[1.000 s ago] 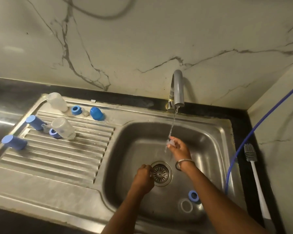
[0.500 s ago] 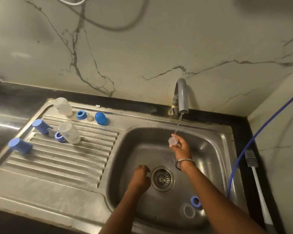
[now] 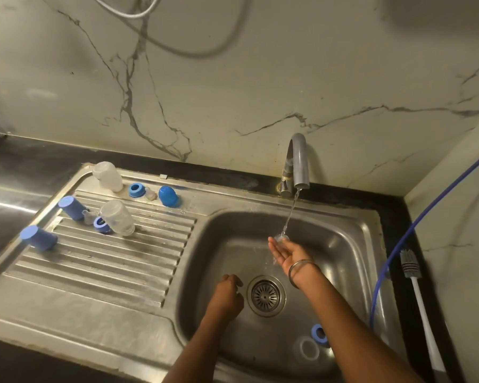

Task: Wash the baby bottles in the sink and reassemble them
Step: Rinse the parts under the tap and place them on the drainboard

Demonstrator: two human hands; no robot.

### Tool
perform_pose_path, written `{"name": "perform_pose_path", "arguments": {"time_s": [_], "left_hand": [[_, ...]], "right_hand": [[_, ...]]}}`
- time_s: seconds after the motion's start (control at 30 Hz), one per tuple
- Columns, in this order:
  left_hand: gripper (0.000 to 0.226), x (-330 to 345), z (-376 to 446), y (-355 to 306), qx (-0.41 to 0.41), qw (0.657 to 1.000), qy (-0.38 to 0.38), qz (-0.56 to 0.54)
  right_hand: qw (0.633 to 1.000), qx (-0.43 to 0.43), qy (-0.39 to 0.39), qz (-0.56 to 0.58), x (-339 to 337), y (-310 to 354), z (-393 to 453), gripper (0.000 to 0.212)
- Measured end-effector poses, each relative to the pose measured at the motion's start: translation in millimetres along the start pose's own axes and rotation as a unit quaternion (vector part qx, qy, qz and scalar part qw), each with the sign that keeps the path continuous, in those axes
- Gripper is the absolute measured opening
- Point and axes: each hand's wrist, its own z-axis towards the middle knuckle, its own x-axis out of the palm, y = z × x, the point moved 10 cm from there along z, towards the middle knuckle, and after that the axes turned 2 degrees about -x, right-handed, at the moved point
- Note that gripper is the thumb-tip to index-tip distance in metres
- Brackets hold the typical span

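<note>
**Rinsing a small clear part under the tap**

Holding my right hand (image 3: 289,251) under the thin stream of water from the tap (image 3: 299,164), I keep the palm up and the fingers almost straight, only a little cupped. A small clear part (image 3: 282,238) lies at my fingertips where the water lands; it is too blurred by the splash to say which piece it is, and I cannot tell if my thumb presses on it. A thin bangle (image 3: 302,272) sits on this wrist.

My left hand (image 3: 228,295) is lower in the sink (image 3: 349,244), just left of the drain strainer (image 3: 266,295), with the fingers curled in. I cannot tell if it holds something.

At the lower right of the basin lie a blue ring (image 3: 319,332) and, touching it or nearly so, a clear ring (image 3: 309,349).

On the ribbed drainboard (image 3: 100,266), at the left of the frame, two clear bottles (image 3: 116,217) stand upside down, one at the back edge and one nearer the middle. Around them are two blue caps (image 3: 38,238) lying on their sides, one round blue cap (image 3: 167,195), two blue rings (image 3: 136,189) and two small clear pieces (image 3: 150,194).

At the far right, on the dark counter, lies a bottle brush (image 3: 411,265) with a white handle, beside a blue hose (image 3: 426,214).
</note>
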Motion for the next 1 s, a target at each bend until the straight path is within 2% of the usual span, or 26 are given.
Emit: {"name": "perform_pose_path", "arguments": {"time_s": [0.23,0.4,0.67,0.9,0.93,1.0], "left_hand": [[0.033,-1,-2,2,0.001,1.0,-0.001,0.007],[0.032,1,-4,4,-0.002,1.0,0.002,0.009],[0.033,-2,-5,10,-0.008,1.0,0.0,0.006],[0.032,-5,-2,11,-0.005,1.0,-0.004,0.011],[0.032,-5,-2,11,-0.004,1.0,-0.003,0.011],[0.032,-4,-2,10,-0.004,1.0,-0.004,0.011]], "right_hand": [[0.993,0.071,-0.038,0.088,1,-6,-8,0.011],[0.983,0.077,-0.058,0.159,6,-4,-3,0.012],[0.982,0.066,-0.058,0.167,12,-3,6,0.011],[0.991,0.043,-0.068,0.106,7,-3,4,0.012],[0.995,0.031,-0.065,0.074,7,-2,3,0.011],[0.996,-0.03,-0.064,-0.063,3,8,3,0.0]]}}
